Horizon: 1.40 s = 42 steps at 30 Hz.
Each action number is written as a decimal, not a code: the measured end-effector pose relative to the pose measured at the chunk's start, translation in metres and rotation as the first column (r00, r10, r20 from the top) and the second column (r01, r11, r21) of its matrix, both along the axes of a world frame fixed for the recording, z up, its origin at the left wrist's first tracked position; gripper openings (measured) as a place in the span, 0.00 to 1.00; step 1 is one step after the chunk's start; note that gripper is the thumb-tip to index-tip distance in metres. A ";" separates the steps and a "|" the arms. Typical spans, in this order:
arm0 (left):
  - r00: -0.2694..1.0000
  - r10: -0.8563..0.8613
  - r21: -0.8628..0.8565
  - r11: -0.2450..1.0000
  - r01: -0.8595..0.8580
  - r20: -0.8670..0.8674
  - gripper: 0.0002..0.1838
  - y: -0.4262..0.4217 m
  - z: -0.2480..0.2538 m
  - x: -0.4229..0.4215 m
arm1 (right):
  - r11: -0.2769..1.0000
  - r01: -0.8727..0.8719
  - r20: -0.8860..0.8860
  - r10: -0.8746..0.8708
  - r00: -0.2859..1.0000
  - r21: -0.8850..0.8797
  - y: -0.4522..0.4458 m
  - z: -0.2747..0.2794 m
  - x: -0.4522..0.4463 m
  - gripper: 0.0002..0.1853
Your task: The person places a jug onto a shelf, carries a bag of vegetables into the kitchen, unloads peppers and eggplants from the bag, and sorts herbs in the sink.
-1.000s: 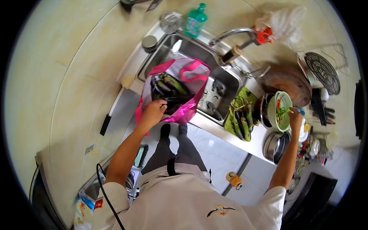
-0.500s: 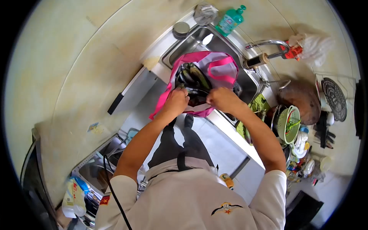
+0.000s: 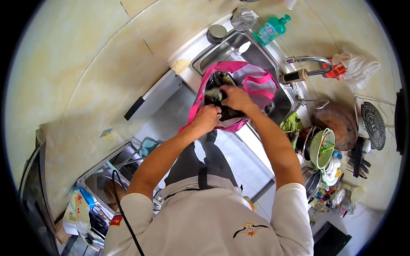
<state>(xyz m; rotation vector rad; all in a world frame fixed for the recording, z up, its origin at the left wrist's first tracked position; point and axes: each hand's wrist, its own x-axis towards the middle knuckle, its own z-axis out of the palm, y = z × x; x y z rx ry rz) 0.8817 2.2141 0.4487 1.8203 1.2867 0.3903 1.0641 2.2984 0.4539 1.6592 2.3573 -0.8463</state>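
A pink bag with a pale lining [image 3: 259, 72] gapes at the front edge of the sink [image 3: 273, 112]. Inside it lie several long, glossy, dark green vegetables [image 3: 223, 78], whose exact kind I cannot tell. My right hand [image 3: 236, 99] reaches into the bag's mouth, its fingers closed at a blurred dark green vegetable [image 3: 213, 94] with a pale side. Lower and to the left, my left hand [image 3: 208, 117] is at the near part of the opening with fingers curled. What those fingers hold is hidden.
Behind the bag are a faucet [image 3: 314, 68], a green soap bottle [image 3: 270, 30] and a lidded jar [image 3: 217, 33]. Right of the sink are leafy greens [image 3: 291, 124], a green colander [image 3: 321, 149] and a round brown board [image 3: 337, 123]. An open cabinet door [image 3: 153, 96] juts out left.
My right hand has moved left and deeper over the bag's contents, and the vegetables there have shifted. My left hand stays near the opening. The whole view has shifted slightly.
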 end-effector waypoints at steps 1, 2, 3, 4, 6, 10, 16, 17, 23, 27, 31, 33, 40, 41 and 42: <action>1.000 -0.006 0.002 1.000 0.006 0.001 0.12 0.000 -0.004 -0.001 | 0.998 0.055 -0.109 -0.056 0.992 -0.016 0.010 0.002 0.010 0.34; 1.000 -0.013 0.005 1.000 0.013 0.003 0.12 -0.001 -0.007 0.000 | 0.979 0.164 -0.192 -0.185 0.964 -0.118 0.022 0.005 0.021 0.34; 1.000 -0.007 -0.003 1.000 0.007 0.021 0.12 -0.003 -0.009 -0.001 | 0.938 0.264 -0.259 -0.319 0.912 -0.225 0.030 0.007 0.027 0.34; 0.999 -0.001 -0.008 1.000 0.002 0.039 0.12 -0.004 -0.009 -0.002 | 0.886 0.329 -0.298 -0.426 0.854 -0.326 0.034 0.015 0.027 0.33; 0.999 -0.015 0.007 1.000 0.015 0.047 0.12 -0.004 -0.009 -0.002 | 0.745 0.416 -0.342 -0.629 0.698 -0.522 0.039 0.028 0.026 0.31; 0.999 -0.044 0.036 0.998 0.044 0.006 0.12 -0.006 -0.005 0.000 | 0.661 0.455 -0.528 -0.751 0.397 -0.597 0.035 -0.015 0.030 0.26; 0.997 -0.070 0.061 0.996 0.069 0.022 0.12 -0.008 -0.013 -0.001 | 0.837 0.545 -0.351 -0.526 0.775 -0.051 0.031 -0.020 0.062 0.25; 0.996 -0.087 0.071 0.994 0.084 0.034 0.12 -0.010 -0.016 -0.001 | 0.843 0.538 -0.266 -0.516 0.815 0.012 0.024 -0.017 0.069 0.23; 0.944 -0.319 0.069 0.943 0.325 -0.086 0.10 -0.017 0.006 -0.003 | 0.935 0.098 -0.150 -0.157 0.976 -0.340 -0.016 0.009 0.082 0.15; 0.929 -0.352 0.156 0.917 0.367 -0.115 0.09 -0.030 0.016 -0.004 | 0.872 -0.332 0.072 0.381 0.922 -0.360 -0.035 -0.010 0.043 0.12; 0.915 -0.357 0.214 0.894 0.393 -0.190 0.07 -0.039 0.031 -0.008 | 0.743 -0.492 0.207 0.625 0.753 -0.453 -0.037 -0.038 0.018 0.13; 0.909 -0.355 0.219 0.890 0.400 -0.218 0.06 -0.043 0.037 -0.012 | 0.789 -0.446 0.219 0.566 0.794 -0.423 -0.036 -0.043 0.008 0.12; 0.937 -0.196 0.318 0.904 0.286 -0.288 0.09 -0.053 0.042 -0.021 | 0.927 -0.360 0.340 0.375 0.862 -0.109 -0.069 -0.051 0.006 0.11; 0.938 -0.178 0.290 0.919 0.267 -0.299 0.09 -0.051 0.045 -0.020 | 0.927 -0.348 0.364 0.374 0.853 -0.137 -0.072 -0.055 0.005 0.12; 0.934 -0.185 0.283 0.919 0.274 -0.305 0.09 -0.050 0.046 -0.019 | 0.928 -0.335 0.388 0.371 0.844 -0.161 -0.073 -0.066 0.003 0.13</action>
